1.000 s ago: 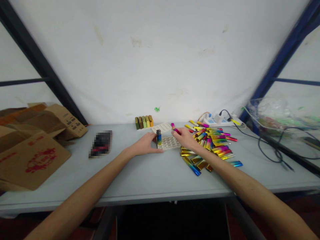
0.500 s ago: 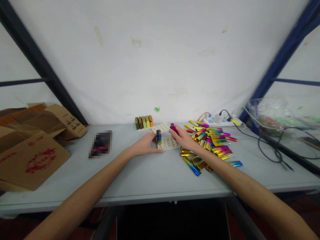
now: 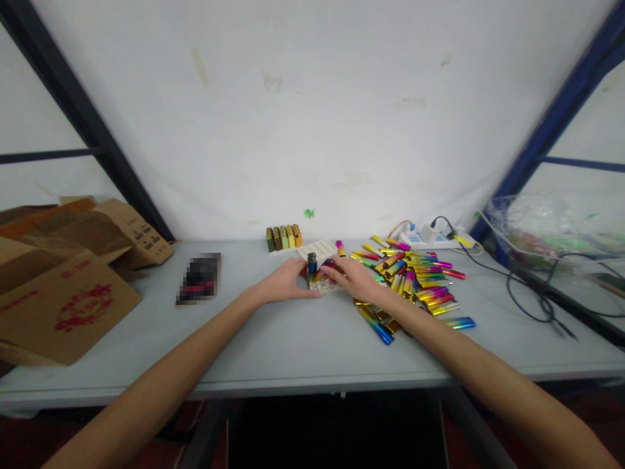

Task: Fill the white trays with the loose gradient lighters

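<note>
My left hand is curled around the left end of a white tray with round holes, its thumb stretched along the front edge. Close to its fingers, a blue and yellow lighter with a black top stands upright in that tray. Over the tray, my right hand grips a reddish lighter with a dark top; its fingers partly cover it. Behind lies a second white holed tray, with a magenta and yellow piece at its right end.
Shiny multicoloured lighter cases lie heaped to the right. Several lighters stand in rows by the wall. A power strip with cables is at the back right. Cardboard boxes and a blurred dark object are at left.
My right hand has moved left and down with the lighter, bringing it over the front tray beside the standing one. My left hand has stayed at the tray.
</note>
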Demonstrator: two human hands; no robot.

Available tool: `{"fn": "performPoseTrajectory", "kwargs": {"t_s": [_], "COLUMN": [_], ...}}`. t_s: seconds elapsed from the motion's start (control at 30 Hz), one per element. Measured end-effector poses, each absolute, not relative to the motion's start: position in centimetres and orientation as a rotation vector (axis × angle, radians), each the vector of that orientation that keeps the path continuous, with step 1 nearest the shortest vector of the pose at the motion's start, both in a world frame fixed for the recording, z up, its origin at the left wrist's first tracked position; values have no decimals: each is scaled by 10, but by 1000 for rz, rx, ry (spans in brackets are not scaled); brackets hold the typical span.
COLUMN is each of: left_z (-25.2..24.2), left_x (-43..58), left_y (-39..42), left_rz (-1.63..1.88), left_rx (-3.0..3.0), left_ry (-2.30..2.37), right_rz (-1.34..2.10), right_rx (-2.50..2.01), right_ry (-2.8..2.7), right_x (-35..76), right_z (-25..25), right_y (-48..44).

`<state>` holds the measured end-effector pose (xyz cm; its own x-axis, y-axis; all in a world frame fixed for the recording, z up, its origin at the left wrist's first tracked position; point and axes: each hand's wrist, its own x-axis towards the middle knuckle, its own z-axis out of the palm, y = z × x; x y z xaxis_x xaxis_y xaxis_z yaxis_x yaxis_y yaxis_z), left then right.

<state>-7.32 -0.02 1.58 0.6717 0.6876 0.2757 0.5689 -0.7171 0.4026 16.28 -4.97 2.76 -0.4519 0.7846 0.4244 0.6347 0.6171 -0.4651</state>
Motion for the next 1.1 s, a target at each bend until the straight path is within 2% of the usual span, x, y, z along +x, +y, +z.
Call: {"fn": "performPoseTrajectory", "kwargs": {"t_s": [0.17,0.47,0.6,0.7,0.93,1.1], "left_z": [16,18,20,18,17,18], "left_x": [-73,-72,-71,-72,-73,-73], "left_y": [-1,-2,-2,-1,1,1], "left_rz": [623,595,589,613,567,588], "left_rx": [2610,2637,2635,2628,2638,2622], "left_ry": [1009,1023,1029,1015,1068,1047], "right_rz": [323,-176,-278,-275,-197,0], "right_rx": [-1088,-1372,-1238,-1178,-1573,-1701], "right_ry": [-2353,-2508,-2635,-2609,-2350,-2292], "right_x": [156,130,132,148,194,204], "right_z": [22,19,23,27,26,27], "right_y": [-50,-55,-56,-50,-26,-22]}}
